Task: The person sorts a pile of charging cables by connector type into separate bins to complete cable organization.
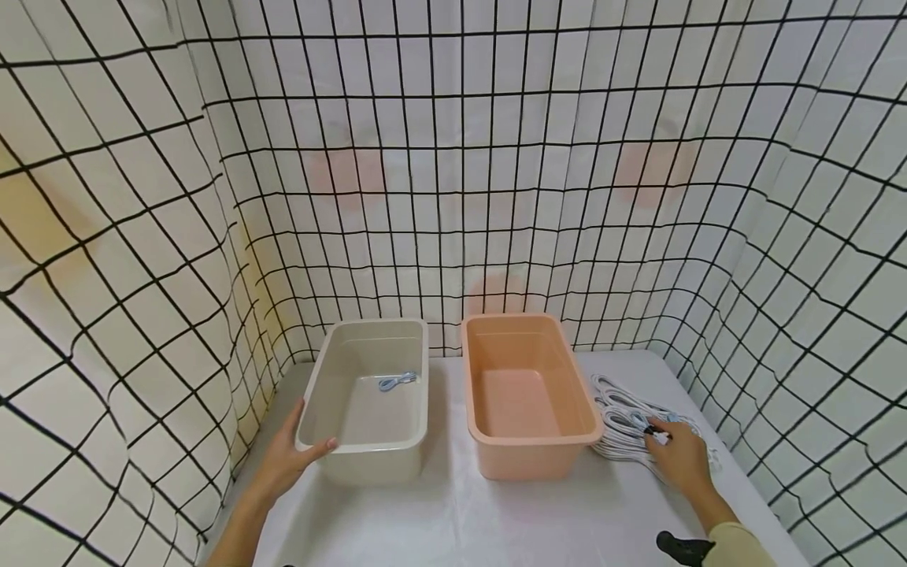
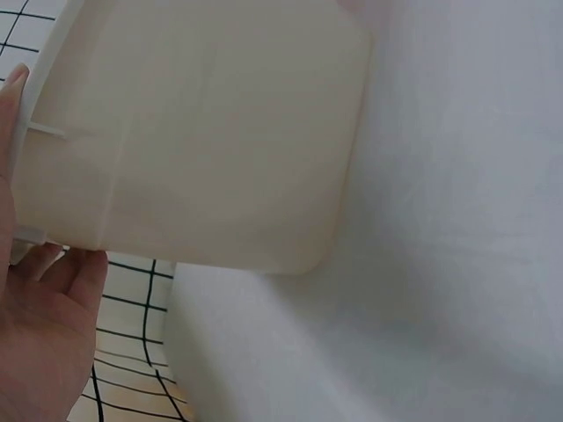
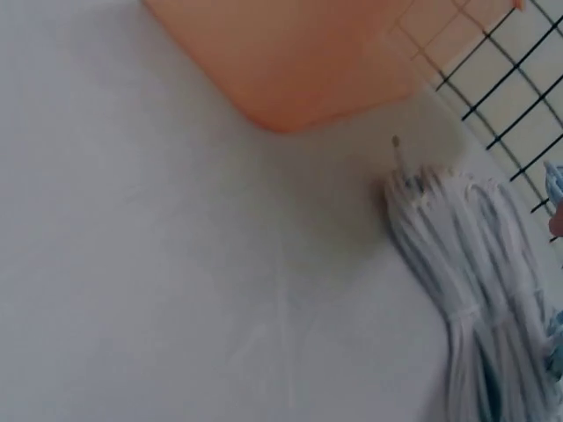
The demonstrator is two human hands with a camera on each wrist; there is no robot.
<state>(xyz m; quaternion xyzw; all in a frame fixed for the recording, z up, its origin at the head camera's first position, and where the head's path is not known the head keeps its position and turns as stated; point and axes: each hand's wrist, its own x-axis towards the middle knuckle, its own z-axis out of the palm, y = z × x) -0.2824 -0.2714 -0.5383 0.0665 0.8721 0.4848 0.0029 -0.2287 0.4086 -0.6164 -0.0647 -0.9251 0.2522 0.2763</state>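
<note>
At the front left corner of a cream plastic bin (image 1: pixel 372 465), my left hand (image 1: pixel 285 458) holds the rim, thumb along the front and fingers down the left side. A small coiled blue cable (image 1: pixel 397 382) lies on that bin's floor. My right hand (image 1: pixel 682 459) is over a heap of bundled white cables (image 1: pixel 615 433) at the right. Its fingertips pinch a light blue cable (image 3: pixel 554 182), partly cut off in the right wrist view. A small black-and-white piece shows at those fingers in the head view.
An orange plastic bin (image 1: pixel 527 465) stands between the cream bin and the cable heap. White cloth covers the table (image 1: pixel 453 520). Black wire mesh (image 1: pixel 462 189) in front of white sheets encloses the back and both sides.
</note>
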